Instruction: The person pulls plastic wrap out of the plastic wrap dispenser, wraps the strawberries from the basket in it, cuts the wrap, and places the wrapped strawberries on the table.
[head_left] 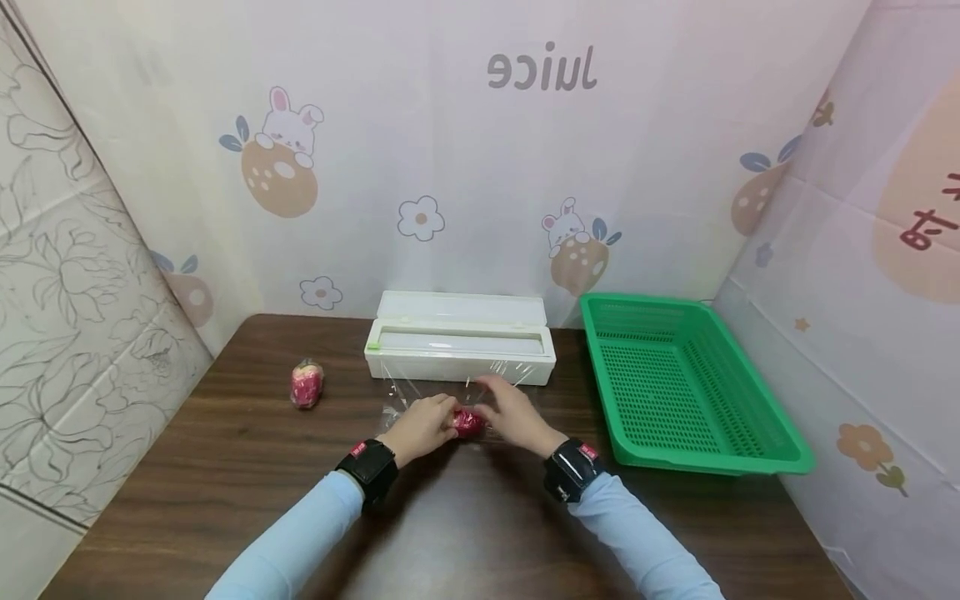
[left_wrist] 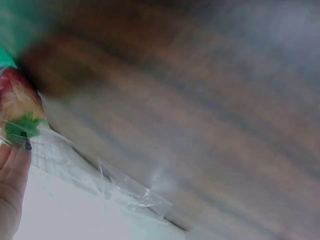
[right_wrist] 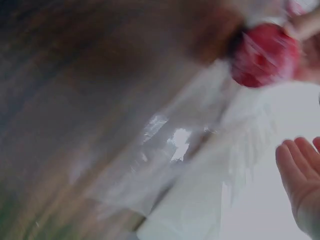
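A red fruit (head_left: 469, 423) with a yellowish top and a green leafy crown (left_wrist: 22, 127) lies on plastic film (head_left: 480, 392) in front of the white film dispenser (head_left: 459, 367). My left hand (head_left: 420, 427) holds the fruit from its left side, fingertips at its crown end. My right hand (head_left: 519, 417) is at the fruit's right, its thumb close to it and the fingers extended over the film. In the right wrist view the fingers of the right hand (right_wrist: 302, 182) look straight, apart from the glossy red fruit (right_wrist: 265, 56). The film stretches from the dispenser toward the hands.
Another red fruit (head_left: 307, 383), wrapped in film, sits at the left on the brown wooden table (head_left: 247, 467). A green plastic basket (head_left: 611, 400) stands at the right. The dispenser's lid (head_left: 461, 308) is raised, near the patterned back wall.
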